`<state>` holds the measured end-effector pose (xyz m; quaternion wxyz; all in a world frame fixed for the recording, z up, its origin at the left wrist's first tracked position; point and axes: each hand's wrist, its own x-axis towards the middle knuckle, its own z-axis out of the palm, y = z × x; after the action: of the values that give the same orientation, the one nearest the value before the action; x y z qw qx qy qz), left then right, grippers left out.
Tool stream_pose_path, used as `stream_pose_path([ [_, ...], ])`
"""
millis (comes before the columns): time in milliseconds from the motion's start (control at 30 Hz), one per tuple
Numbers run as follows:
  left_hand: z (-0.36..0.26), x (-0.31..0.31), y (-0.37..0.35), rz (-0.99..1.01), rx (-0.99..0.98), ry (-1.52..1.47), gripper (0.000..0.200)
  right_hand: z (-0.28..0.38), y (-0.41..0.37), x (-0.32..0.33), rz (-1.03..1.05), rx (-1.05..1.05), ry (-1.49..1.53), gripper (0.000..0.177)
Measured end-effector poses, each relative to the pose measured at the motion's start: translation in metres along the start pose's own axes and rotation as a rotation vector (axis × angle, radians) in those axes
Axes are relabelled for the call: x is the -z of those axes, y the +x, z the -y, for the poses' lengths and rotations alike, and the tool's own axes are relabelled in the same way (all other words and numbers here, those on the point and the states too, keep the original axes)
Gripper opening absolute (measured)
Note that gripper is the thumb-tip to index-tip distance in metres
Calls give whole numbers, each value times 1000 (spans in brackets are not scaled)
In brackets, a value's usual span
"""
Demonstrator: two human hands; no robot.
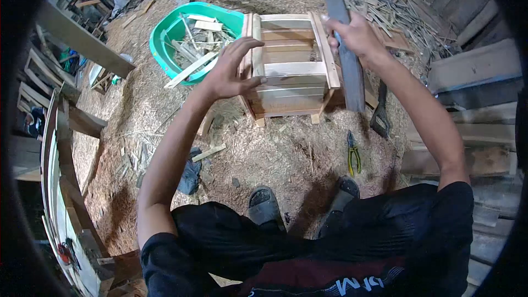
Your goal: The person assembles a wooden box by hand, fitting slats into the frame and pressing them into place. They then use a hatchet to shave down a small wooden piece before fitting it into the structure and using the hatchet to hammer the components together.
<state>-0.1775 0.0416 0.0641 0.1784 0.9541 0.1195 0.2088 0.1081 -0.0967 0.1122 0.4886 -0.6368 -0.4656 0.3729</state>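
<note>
A small wooden frame (291, 69) with slats and corner posts stands on the floor in front of me. My left hand (231, 71) rests at its left post, fingers spread, thumb pointing right over the slats. On the other side, my right hand (357, 37) is closed round the wooden handle of a hatchet (352, 74). The dark head of the hatchet points away from me, and the handle end hangs low beside the frame's right side.
A green tub (159, 49) of wood scraps stands left of the frame. Pliers (353, 154) with yellow-green handles and a handsaw (380, 118) lie at the right. A wooden post (85, 41) rises at the left. Planks (467, 132) are stacked at the right.
</note>
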Motion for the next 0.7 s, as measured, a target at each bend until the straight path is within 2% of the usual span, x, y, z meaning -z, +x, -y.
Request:
stream_pose_path([
  [33,7,-2,-1,37,49,9,83,3,-2,-14,-42,-19,-39,24],
  [100,18,-14,-2,116,144,23,105,-10,1,-43,-6,-3,67,24],
  [133,24,-24,-5,103,165,0,110,-20,7,-56,11,5,122,24],
  [200,34,-44,-12,80,205,-45,121,-35,23,-75,45,42,31,24],
  [233,37,-51,-14,47,226,-176,124,-41,30,-84,59,58,-12,23],
  [367,36,-60,-21,-55,302,-363,120,-40,47,-106,52,-142,-67,20],
  [500,46,-68,-23,-118,232,-491,119,-55,52,-127,63,-110,21,16],
  [600,42,-64,-22,-103,247,-487,120,-49,49,-134,30,-121,89,15],
  [700,38,-58,-21,-69,277,-381,110,-53,52,-132,51,-118,121,15],
])
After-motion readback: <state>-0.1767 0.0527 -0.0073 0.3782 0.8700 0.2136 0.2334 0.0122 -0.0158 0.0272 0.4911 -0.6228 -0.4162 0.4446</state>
